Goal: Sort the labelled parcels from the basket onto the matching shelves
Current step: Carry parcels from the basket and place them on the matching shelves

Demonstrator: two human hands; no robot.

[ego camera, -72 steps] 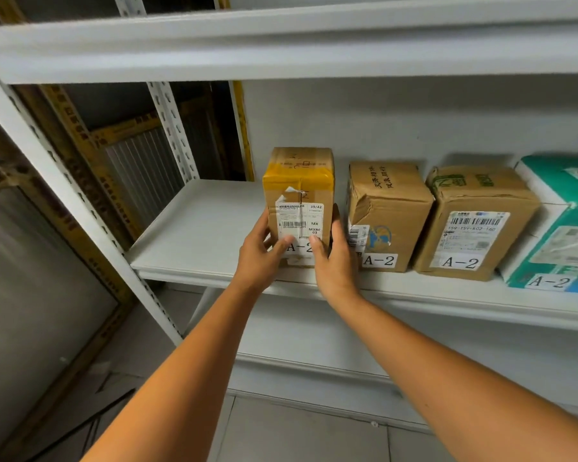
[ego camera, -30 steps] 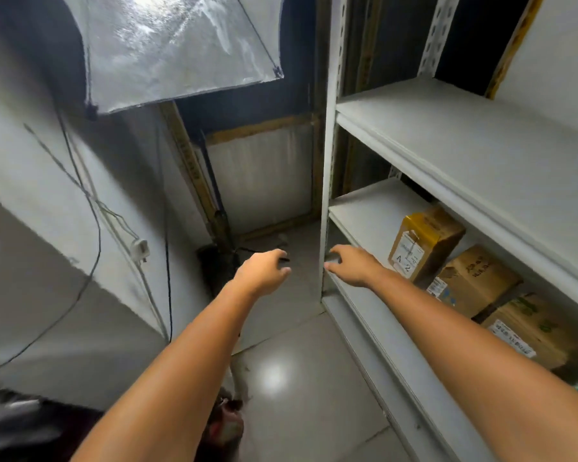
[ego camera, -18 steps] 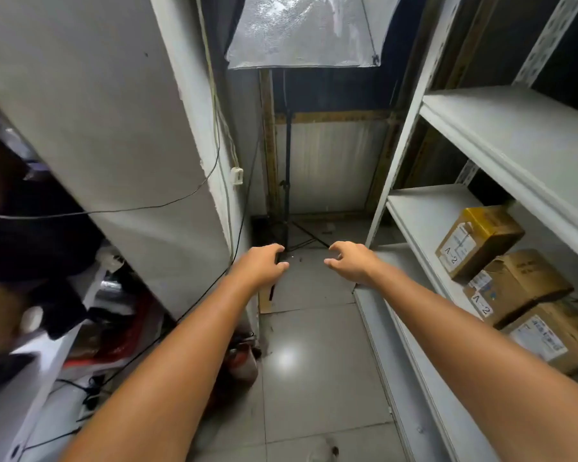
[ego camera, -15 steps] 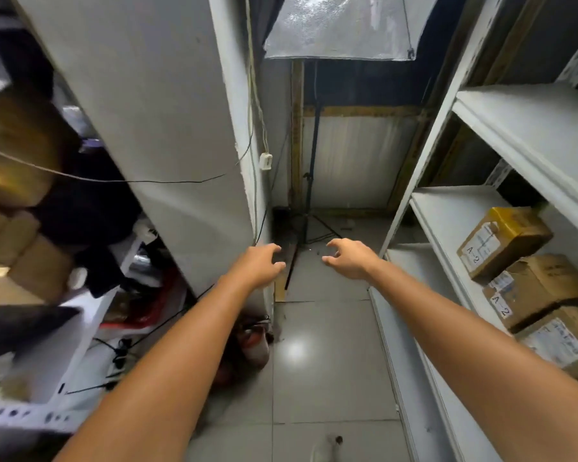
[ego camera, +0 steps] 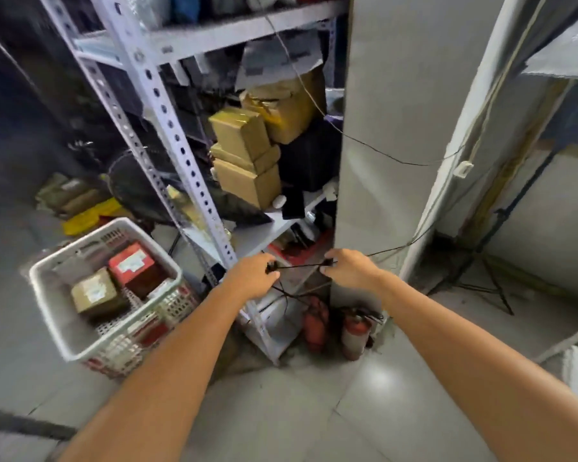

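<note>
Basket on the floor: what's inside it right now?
A red box and a brown cardboard box, both white-labelled, lie in the basket. Anything beneath them is covered.

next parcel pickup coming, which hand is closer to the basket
Left. The left hand is just right of the basket, level with its rim; the right hand is further right, by the pillar.

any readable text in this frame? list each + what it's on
None can be read in this frame.
White label on the red box in the basket: blurred, unreadable.
White label on the brown box beside it: blurred, unreadable.
Dark print on the grey bag on the rack: blurred, unreadable.
</note>
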